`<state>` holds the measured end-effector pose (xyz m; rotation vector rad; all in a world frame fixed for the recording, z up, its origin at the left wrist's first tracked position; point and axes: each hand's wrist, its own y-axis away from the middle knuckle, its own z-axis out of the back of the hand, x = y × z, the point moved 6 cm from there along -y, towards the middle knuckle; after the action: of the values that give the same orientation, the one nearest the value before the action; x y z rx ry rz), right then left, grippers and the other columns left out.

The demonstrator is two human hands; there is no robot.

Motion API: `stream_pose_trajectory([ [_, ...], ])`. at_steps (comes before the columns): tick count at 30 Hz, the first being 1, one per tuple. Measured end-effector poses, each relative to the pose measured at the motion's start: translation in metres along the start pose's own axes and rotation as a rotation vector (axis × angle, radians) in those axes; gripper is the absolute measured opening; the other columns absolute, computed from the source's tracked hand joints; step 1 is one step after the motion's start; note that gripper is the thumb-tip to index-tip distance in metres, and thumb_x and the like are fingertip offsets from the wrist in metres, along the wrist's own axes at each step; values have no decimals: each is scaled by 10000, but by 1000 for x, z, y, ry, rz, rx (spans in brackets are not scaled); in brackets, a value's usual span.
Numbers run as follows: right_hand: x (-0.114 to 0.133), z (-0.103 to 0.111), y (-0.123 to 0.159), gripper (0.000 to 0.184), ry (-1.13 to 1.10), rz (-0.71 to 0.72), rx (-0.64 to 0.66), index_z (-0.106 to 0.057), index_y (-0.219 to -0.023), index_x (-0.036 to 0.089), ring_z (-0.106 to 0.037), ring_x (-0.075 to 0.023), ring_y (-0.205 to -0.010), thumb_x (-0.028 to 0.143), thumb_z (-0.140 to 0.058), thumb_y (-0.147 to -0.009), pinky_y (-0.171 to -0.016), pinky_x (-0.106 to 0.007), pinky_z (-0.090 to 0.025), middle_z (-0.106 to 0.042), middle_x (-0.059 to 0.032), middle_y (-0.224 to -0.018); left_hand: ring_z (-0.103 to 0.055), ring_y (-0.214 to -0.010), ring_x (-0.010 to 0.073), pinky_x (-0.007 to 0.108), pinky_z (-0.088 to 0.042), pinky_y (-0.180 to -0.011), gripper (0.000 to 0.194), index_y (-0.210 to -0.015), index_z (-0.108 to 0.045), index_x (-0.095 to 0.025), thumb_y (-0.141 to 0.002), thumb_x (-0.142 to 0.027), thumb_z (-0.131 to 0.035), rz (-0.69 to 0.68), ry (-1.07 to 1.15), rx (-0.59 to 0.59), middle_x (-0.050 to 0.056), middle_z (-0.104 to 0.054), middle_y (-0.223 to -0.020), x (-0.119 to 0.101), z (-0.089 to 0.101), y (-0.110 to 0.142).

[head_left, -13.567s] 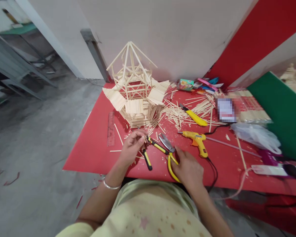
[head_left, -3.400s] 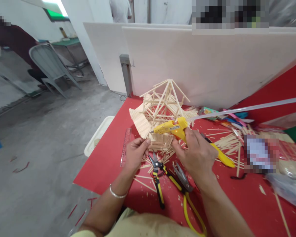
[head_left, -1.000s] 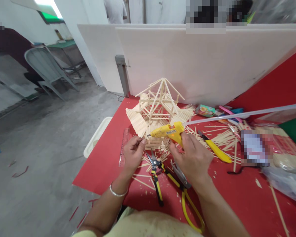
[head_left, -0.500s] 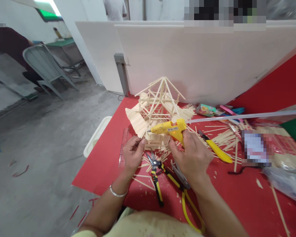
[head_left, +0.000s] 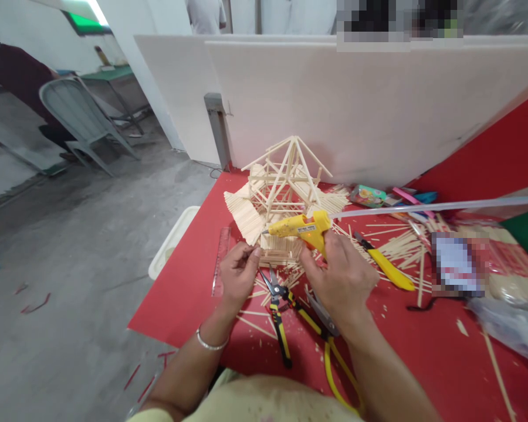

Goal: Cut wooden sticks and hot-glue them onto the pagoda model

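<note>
My right hand (head_left: 341,272) is closed around the handle of a yellow hot glue gun (head_left: 305,227), its nozzle pointing left with a long clear glue stick (head_left: 422,208) out of its back. My left hand (head_left: 238,269) is pinched just below the nozzle; what its fingertips hold is too small or hidden to make out. Directly behind both hands stands a small house frame (head_left: 286,187) of pale wooden sticks, with a peaked roof frame and panels of sticks laid side by side. Its front lower part is partly covered by the glue gun and hands.
On the red table (head_left: 180,305) lie pliers (head_left: 279,310), yellow-handled scissors (head_left: 334,346), a yellow utility knife (head_left: 389,266), a clear ruler (head_left: 221,261) and loose sticks (head_left: 400,249). White boards (head_left: 356,105) stand behind. A person (head_left: 17,76) is beside a chair (head_left: 79,117) at far left.
Almost nothing differs. The glue gun has shifted very slightly, its nozzle still just above my left fingertips.
</note>
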<state>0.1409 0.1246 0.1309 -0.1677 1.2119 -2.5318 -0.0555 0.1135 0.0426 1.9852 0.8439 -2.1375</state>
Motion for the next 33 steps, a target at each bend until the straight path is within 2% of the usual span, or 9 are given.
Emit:
stream_pose_trajectory([
  [7,0,0,-1,388,14,-1,-3,-594,-1149,128,-611,-163,-730,409,-623,-883,-627,-279,-390,-704,-55,-873,-493,-602,114,236,-404,-576,166,-765,-658,-168,-848,-307,-691,-65,3,-13,-2,-549,-654,3,1,0],
  [18,-2,-3,1,381,0,-18,8,-596,-1150,132,-614,-159,-747,405,-621,-885,-639,-275,-390,-707,-54,-893,-530,-627,115,239,-424,-581,89,-831,-687,-167,-868,-245,-666,-137,-49,1,6,-586,-698,3,1,0],
  [21,-3,-2,1,375,8,-18,4,-597,-1144,136,-610,-157,-734,407,-619,-886,-628,-276,-382,-705,-47,-882,-524,-626,114,246,-418,-587,81,-825,-684,-165,-881,-208,-643,-207,-124,15,1,-571,-681,-4,0,0],
  [27,-2,-1,1,379,10,-14,12,-604,-1134,125,-610,-159,-729,407,-625,-882,-630,-280,-383,-699,-49,-859,-553,-666,124,267,-447,-629,75,-880,-663,-164,-879,-125,-600,-431,-316,54,11,-609,-719,-24,-6,5],
  [33,-3,-1,1,370,2,-23,20,-604,-1139,136,-614,-161,-738,412,-611,-892,-639,-280,-384,-707,-53,-882,-572,-699,141,285,-472,-637,114,-941,-638,-163,-868,-100,-577,-531,-398,56,28,-629,-760,-29,-9,7],
])
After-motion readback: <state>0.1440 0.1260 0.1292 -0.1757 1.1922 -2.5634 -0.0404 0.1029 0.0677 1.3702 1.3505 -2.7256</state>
